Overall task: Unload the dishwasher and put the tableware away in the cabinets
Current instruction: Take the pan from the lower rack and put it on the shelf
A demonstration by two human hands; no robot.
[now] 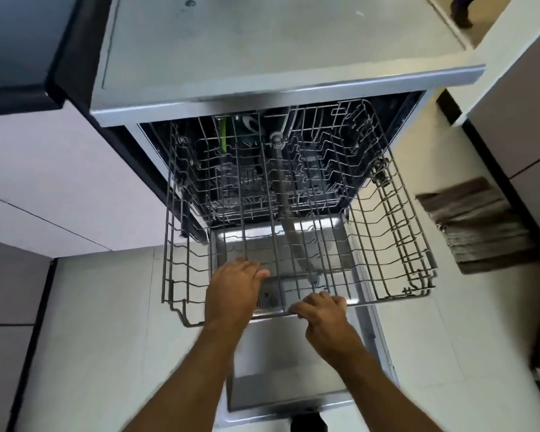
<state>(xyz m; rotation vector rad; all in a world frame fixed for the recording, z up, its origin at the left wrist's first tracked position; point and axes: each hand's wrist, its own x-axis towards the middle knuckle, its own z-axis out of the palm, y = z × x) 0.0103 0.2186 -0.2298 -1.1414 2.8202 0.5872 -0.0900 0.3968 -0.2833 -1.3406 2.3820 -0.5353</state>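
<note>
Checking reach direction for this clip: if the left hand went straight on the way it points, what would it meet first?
Probably the upper rack's wire floor, where the left hand already rests; beyond it nothing shows until the dishwasher's dark interior, though depth is unclear.

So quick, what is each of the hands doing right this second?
Left hand: fingers curled down over the front of the upper rack, gripping its wires.
Right hand: fingers curled round the same rack's front rim, holding it.

Wire rack [387,232] over open door [293,369], counter [278,42] behind, mat [477,226] right.
</note>
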